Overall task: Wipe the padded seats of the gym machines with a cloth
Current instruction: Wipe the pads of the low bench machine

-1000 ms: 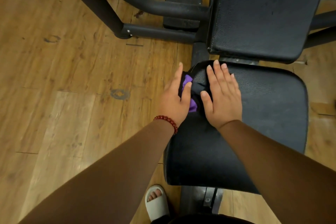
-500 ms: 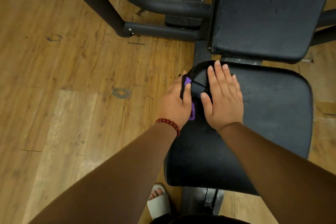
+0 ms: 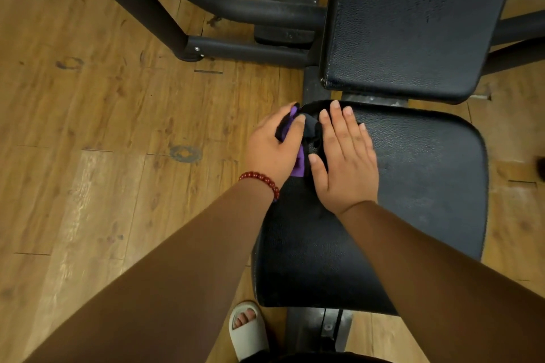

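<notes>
The cloth [image 3: 298, 165], judged soft, light and limp, sits bunched at the far left corner of the padded seat [image 3: 413, 186], gripped by the curled left hand [image 3: 272, 146], pressed under the flat, straight-fingered right hand [image 3: 345, 162]; best held as a gathered wad.

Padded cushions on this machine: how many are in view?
2. The seat pad is nearest the camera, with the cloth at its far left corner. The second pad sits just beyond it at top right, cut by the frame edge. Others may be out of view.
</notes>
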`<state>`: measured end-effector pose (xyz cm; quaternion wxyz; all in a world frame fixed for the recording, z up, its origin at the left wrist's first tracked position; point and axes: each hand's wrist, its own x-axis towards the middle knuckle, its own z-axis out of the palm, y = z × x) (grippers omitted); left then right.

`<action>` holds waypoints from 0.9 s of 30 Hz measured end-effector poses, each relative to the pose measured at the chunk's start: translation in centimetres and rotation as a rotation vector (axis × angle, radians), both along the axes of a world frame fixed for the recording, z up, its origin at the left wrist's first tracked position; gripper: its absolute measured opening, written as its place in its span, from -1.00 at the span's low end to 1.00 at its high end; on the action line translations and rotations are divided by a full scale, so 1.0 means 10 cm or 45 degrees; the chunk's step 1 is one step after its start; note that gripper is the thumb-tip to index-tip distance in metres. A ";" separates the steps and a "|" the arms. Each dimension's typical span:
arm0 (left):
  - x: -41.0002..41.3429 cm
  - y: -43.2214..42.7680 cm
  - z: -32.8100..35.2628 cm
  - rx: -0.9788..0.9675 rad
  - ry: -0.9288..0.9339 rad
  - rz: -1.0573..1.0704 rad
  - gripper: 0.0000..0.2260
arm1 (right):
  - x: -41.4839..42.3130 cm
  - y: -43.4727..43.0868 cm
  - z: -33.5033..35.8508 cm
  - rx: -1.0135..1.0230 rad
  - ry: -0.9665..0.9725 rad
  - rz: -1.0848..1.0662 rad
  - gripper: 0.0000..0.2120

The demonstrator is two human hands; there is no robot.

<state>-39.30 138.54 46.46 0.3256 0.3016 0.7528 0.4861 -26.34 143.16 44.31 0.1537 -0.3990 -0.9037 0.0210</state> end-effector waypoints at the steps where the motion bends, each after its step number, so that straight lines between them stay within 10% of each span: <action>1: 0.01 0.02 0.02 -0.030 -0.016 0.013 -0.75 | 0.00 0.00 0.00 0.003 0.002 0.001 -0.42; 14: 0.15 -0.14 -0.03 -0.054 0.372 -0.050 -0.66 | 0.00 0.01 0.00 0.014 -0.011 0.005 -0.40; 20: -0.08 0.16 0.10 -0.184 -0.156 0.002 -0.71 | 0.01 0.00 -0.01 0.008 -0.019 0.002 -0.39; 27: 0.15 -0.30 -0.13 -0.088 0.276 -0.033 -0.65 | 0.01 0.01 0.00 -0.012 -0.020 0.006 -0.37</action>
